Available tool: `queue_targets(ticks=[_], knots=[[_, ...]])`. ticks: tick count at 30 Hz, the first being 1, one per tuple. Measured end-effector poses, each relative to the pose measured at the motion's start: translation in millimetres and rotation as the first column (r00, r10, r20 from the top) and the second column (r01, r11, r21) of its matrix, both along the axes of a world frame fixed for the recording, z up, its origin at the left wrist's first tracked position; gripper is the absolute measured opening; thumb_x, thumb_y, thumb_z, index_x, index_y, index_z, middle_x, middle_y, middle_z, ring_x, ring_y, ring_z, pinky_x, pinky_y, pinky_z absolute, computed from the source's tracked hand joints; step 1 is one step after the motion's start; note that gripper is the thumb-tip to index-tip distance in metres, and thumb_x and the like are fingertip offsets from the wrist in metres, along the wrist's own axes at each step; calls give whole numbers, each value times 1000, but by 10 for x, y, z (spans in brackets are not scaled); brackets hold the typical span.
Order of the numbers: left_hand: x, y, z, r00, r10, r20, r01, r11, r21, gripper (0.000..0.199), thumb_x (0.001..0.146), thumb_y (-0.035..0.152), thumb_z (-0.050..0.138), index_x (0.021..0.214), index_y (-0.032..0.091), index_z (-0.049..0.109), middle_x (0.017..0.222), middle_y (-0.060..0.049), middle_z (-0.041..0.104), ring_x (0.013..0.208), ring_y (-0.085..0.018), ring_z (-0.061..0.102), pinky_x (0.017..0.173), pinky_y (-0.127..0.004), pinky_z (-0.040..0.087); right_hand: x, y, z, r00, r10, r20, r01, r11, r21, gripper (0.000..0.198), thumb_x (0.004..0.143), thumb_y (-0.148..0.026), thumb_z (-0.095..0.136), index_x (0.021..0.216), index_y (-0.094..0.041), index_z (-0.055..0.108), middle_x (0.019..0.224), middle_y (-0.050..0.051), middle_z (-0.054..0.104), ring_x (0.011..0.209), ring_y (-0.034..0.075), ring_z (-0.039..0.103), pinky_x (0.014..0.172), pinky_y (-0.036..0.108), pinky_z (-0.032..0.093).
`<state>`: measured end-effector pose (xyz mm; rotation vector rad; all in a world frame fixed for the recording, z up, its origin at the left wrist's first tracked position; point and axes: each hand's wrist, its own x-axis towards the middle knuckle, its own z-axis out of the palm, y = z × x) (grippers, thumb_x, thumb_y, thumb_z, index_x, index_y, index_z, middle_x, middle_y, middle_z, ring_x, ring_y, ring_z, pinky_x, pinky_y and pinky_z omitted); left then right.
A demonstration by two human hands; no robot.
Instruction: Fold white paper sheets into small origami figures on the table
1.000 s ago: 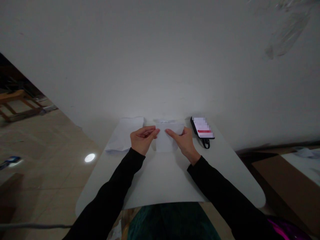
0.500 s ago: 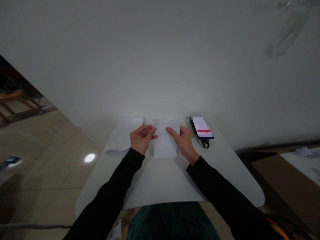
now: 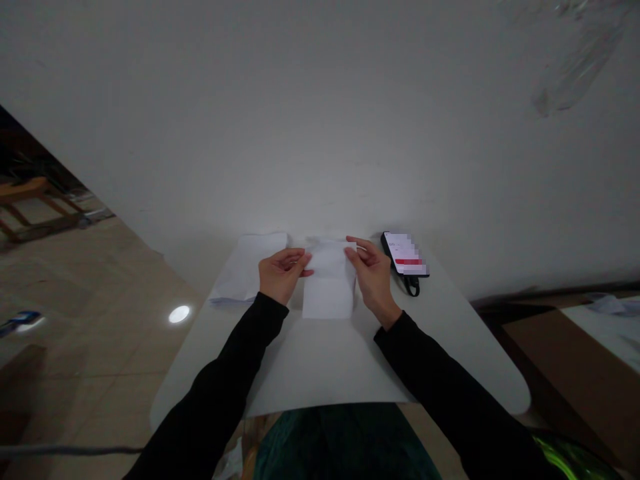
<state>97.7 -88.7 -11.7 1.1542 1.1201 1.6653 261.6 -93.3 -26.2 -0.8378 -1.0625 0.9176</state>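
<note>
A creased sheet of white paper (image 3: 329,293) is held up just over the table, between my two hands. My left hand (image 3: 281,272) pinches its upper left edge between thumb and fingers. At the upper right corner, my right hand (image 3: 373,270) grips the paper, thumb in front and fingers behind. A fold line runs across the sheet, and its lower part hangs toward me. Left of it lies a stack of white paper (image 3: 245,267), partly behind my left hand.
A phone (image 3: 407,253) with a lit screen lies at the right, a black loop (image 3: 412,287) below it. The white table (image 3: 325,373) meets a pale wall (image 3: 320,120). A cardboard box (image 3: 565,360) stands right of the table, a wooden stool (image 3: 35,190) far left.
My right hand has shifted from the paper's front face up to its upper right corner and now grips it there. The sheet's lower part has swung slightly left; my left hand is nearly still.
</note>
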Motion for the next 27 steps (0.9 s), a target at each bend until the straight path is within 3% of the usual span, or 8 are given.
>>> queue_targets(ticks=[4,12,15,18,20,24,27], knots=[[-10,6,-5,1000,-25,15,26,1000,-9,33,54,29,85,75,9,70,62,-3,68,54,-14,65,53,-29,63,17,43,-36,998,-62,-1,62,998,-9,24,76,-43,68,82,-20,72,75,1,69,65,15,59,59,26,44],[-13,9,-20,998,-55,6,55,999,-2,33,55,30,85,76,10,70,63,-3,69,56,-14,65,56,-31,64,32,45,-24,996,-82,-39,82,997,1,24,77,-44,67,84,-21,73,86,2,71,74,16,62,64,27,47],[-31,30,-24,1000,-29,4,29,1000,0,35,54,31,85,76,10,70,65,-3,69,58,-15,67,58,-33,64,17,35,-27,999,21,-44,-24,997,-77,29,71,-46,72,84,-20,72,81,2,72,70,17,63,61,28,48],[-54,59,-27,999,34,14,-34,999,6,35,53,32,85,76,10,70,67,-4,69,59,-16,67,60,-33,64,-8,19,-52,981,194,4,-190,963,-191,36,64,-47,76,83,-17,73,75,4,72,62,19,64,57,30,48],[-66,71,-34,998,63,24,-63,998,1,34,54,31,85,76,10,69,67,-3,69,59,-15,67,60,-32,64,-25,8,-72,970,240,19,-229,944,-238,36,64,-48,76,82,-17,73,74,4,73,59,19,63,55,30,47],[-66,60,-60,999,37,-12,-37,997,-61,39,54,33,85,81,11,69,67,-3,69,59,-15,66,52,-27,61,-31,1,-89,980,198,-3,-194,955,-223,33,65,-47,76,78,-16,73,68,2,71,54,17,61,51,28,44],[-51,33,-85,990,-92,-109,73,984,-165,41,53,39,84,79,10,70,69,-6,71,55,-15,65,40,-24,56,-4,17,-83,994,109,-20,-110,971,-211,33,64,-47,76,73,-16,70,65,1,68,53,16,58,50,27,43]])
